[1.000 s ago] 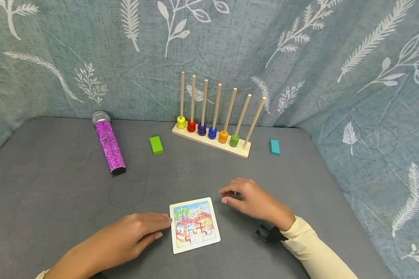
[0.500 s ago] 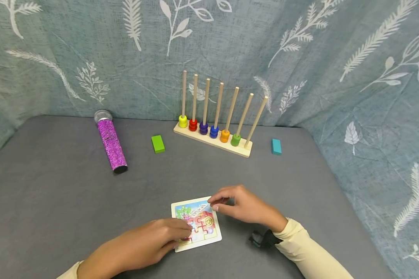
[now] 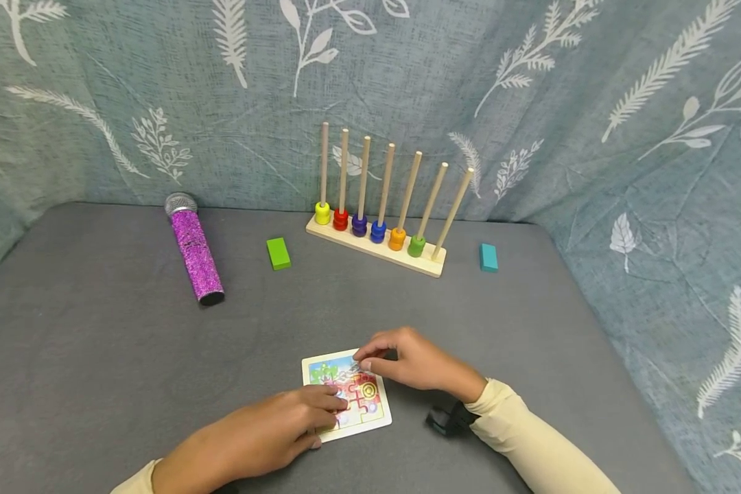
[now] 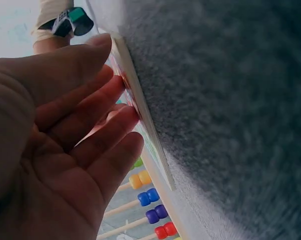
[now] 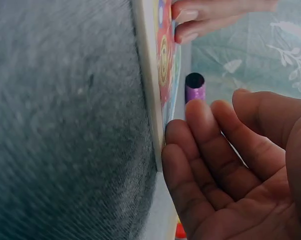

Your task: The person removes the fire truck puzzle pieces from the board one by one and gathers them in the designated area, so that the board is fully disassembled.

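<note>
A square jigsaw puzzle (image 3: 369,390) in a pale wooden frame lies flat on the grey table, its picture showing a red vehicle. My left hand (image 3: 278,427) covers the lower left part, fingertips resting on the pieces and thumb by the frame's near edge. Over the top right corner reaches my right hand (image 3: 418,362), its fingers loosely bent and touching the puzzle. In the left wrist view, the left fingers (image 4: 125,117) meet the picture side with nothing in the palm. The right wrist view has the right fingertips (image 5: 178,135) against the puzzle near its frame.
Behind the puzzle stands a wooden peg rack (image 3: 377,247) with coloured beads on upright rods. A green block (image 3: 278,253) and a purple glittery microphone (image 3: 197,254) lie to its left, a teal block (image 3: 488,257) to its right. A patterned curtain (image 3: 253,137) closes off the back.
My left hand has moved right from beside the frame onto the puzzle pieces. The right hand has come left from the table to the puzzle's top right corner.
</note>
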A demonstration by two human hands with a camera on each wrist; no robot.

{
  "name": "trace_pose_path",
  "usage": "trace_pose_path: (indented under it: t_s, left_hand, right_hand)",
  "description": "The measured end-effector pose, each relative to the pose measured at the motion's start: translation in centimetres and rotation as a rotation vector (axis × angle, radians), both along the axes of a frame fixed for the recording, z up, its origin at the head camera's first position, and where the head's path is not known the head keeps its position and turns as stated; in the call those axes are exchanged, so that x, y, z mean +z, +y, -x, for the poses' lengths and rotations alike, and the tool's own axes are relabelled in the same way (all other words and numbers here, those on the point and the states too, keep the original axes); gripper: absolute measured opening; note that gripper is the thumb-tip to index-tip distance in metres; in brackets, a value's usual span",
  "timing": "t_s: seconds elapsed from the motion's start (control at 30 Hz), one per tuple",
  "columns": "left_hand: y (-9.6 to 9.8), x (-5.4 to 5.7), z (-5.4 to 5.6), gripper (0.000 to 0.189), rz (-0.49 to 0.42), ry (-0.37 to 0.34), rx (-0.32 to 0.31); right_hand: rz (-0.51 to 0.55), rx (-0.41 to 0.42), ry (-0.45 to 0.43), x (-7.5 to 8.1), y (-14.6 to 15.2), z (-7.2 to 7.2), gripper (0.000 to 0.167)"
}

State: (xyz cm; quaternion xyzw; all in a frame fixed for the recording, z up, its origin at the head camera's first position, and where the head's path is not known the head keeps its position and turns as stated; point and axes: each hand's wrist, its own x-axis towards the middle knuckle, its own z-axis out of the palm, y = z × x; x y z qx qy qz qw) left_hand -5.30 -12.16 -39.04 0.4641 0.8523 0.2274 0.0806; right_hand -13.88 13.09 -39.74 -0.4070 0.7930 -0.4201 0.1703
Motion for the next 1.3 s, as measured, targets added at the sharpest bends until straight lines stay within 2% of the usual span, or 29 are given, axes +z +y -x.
trace_pose_path:
  t_s: [0.47,0.6,0.8,0.97,1.3]
  left_hand:
    - [0.5,-0.2,-0.2,0.035,-0.005,0.218,-0.003]
    - [0.3,-0.4,-0.1,0.031,-0.01,0.243,-0.012]
    - [0.3,-0.2,0.3,0.017,0.014,0.186,-0.011]
    - [0.5,-0.1,0.8,0.013,0.012,0.128,-0.015]
    - [0.3,-0.2,1.3,0.012,-0.032,0.087,-0.031]
  right_hand:
    - [-0.041,-0.001,-0.017,0.0,-0.3,0.2,0.019]
    - [-0.036,0.0,0.008,-0.1,-0.6,0.3,0.019]
    - [-0.041,0.005,0.006,-0.2,-0.7,0.8,0.019]
    - [-0.062,0.009,0.006,0.2,-0.7,1.2,0.02]
    - [-0.126,0.062,0.118,0.2,-1.9,1.7,0.022]
